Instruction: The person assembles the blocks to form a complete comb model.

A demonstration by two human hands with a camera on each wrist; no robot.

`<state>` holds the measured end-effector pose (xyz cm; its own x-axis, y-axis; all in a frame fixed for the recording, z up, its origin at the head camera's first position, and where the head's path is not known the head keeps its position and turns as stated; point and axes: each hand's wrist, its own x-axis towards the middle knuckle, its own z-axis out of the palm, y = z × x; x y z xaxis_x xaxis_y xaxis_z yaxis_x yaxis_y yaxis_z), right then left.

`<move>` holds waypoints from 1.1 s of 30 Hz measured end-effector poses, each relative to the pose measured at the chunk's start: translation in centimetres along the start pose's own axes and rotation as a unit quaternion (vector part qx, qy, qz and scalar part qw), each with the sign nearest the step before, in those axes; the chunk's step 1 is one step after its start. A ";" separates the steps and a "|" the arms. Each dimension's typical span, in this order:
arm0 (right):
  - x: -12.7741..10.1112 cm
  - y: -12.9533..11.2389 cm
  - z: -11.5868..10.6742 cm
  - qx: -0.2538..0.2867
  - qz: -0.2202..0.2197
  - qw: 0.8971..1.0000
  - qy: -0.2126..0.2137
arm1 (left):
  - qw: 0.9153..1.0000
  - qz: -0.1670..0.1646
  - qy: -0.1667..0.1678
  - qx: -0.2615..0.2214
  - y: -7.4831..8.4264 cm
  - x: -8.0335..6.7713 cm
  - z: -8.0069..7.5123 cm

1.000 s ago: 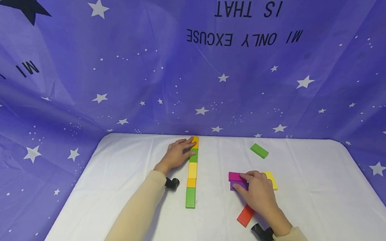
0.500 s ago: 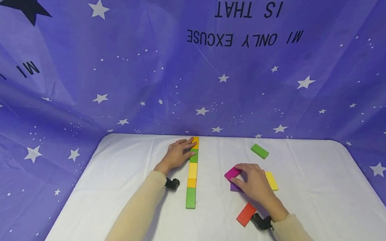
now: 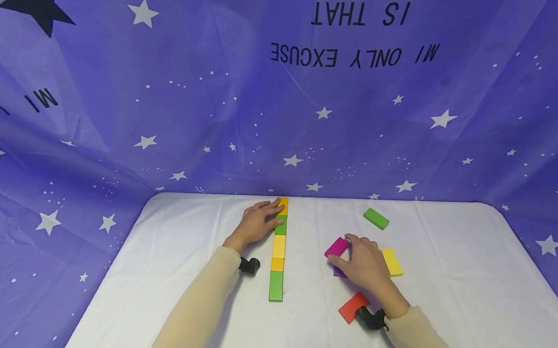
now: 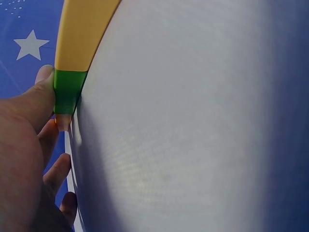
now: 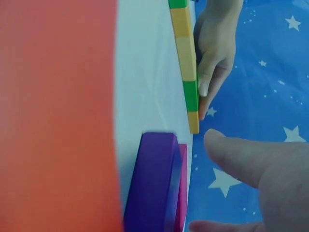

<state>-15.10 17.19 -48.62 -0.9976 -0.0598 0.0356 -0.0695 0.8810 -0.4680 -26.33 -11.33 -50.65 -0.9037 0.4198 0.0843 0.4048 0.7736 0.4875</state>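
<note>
On the white table (image 3: 198,320), the right hand (image 3: 362,265) pinches a magenta block (image 3: 336,247) that sits tilted over a purple block (image 3: 337,271). A yellow block (image 3: 392,261) lies just right of that hand, a red block (image 3: 352,306) near its wrist and a green block (image 3: 376,218) farther back. To the left, well apart, the left hand (image 3: 255,224) rests flat, fingers straight against the far end of a row of blocks (image 3: 278,250).
</note>
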 end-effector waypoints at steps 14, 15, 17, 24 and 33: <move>0.6 -1.2 0.7 -0.026 -0.002 1.000 0.008 | 1.000 0.006 0.002 -0.007 0.2 0.0 -0.1; 0.6 -1.3 0.8 -0.028 -0.002 1.000 0.009 | 1.000 0.005 0.002 -0.007 0.2 -0.1 -0.1; 0.7 -1.3 0.8 -0.028 -0.005 1.000 0.010 | 1.000 0.005 0.002 -0.007 0.3 -0.1 -0.1; 0.9 -1.3 1.0 -0.038 -0.011 0.999 0.005 | 1.000 0.003 0.000 -0.014 0.2 -0.2 -0.1; 1.2 -1.6 0.9 -0.051 -0.019 0.998 0.016 | 1.000 0.005 0.004 -0.010 0.2 -0.2 -0.2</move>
<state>-16.15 15.28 -48.60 -0.9935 -0.0808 0.0797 -0.1049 0.9219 -0.3729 -26.09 -11.35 -50.36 -0.9007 0.4236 0.0970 0.4113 0.7591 0.5046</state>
